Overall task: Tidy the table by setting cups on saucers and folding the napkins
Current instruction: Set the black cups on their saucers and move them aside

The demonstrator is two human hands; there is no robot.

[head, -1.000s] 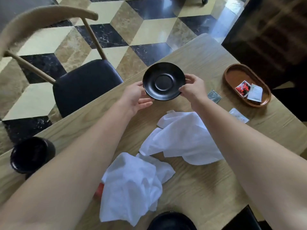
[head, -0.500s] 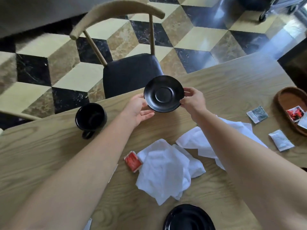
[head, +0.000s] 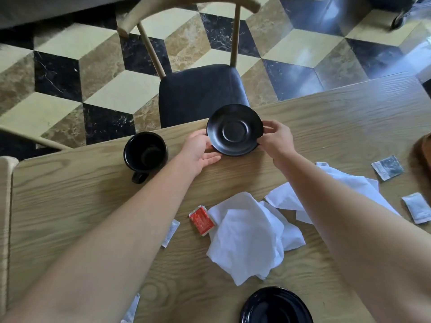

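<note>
Both hands hold a black saucer [head: 235, 130], tilted, low over the far edge of the wooden table [head: 70, 194]. My left hand [head: 200, 148] grips its left rim and my right hand [head: 276, 138] pinches its right rim. A black cup [head: 145, 153] stands upright to the left of the saucer, handle toward me. One crumpled white napkin [head: 247, 236] lies in the middle of the table, and a second napkin [head: 289, 199] lies partly under my right forearm. Another black saucer [head: 275, 306] sits at the near edge.
A red packet [head: 201, 220] lies beside the near napkin. Small white and grey sachets [head: 387, 167] are scattered at the right and under my left arm. A brown wooden tray [head: 422, 157] shows at the right edge. A chair [head: 200, 92] stands beyond the table.
The saucer, still held in both hands, has come lower toward the table's far edge. The view has swung left, bringing the black cup close beside the saucer.
</note>
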